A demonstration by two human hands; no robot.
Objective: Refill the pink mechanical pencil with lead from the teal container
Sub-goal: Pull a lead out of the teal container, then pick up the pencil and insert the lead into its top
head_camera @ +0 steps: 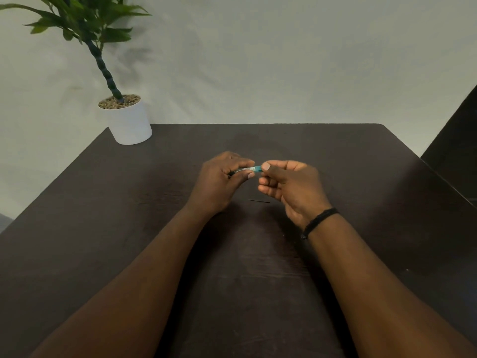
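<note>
Both hands hold the small teal lead container (251, 168) level above the middle of the dark table (103, 202). My left hand (222, 182) wraps its left part, thumb underneath. My right hand (289, 187) pinches its right end between thumb and forefinger. A thin dark lead (259, 201) lies on the table just below the hands. The pink mechanical pencil is not in sight.
A white pot (129, 122) with a green plant stands at the table's far left corner. A pale wall rises behind the table. A dark piece of furniture (456, 140) stands beside the table's right edge. My right wrist wears a black band (318, 221).
</note>
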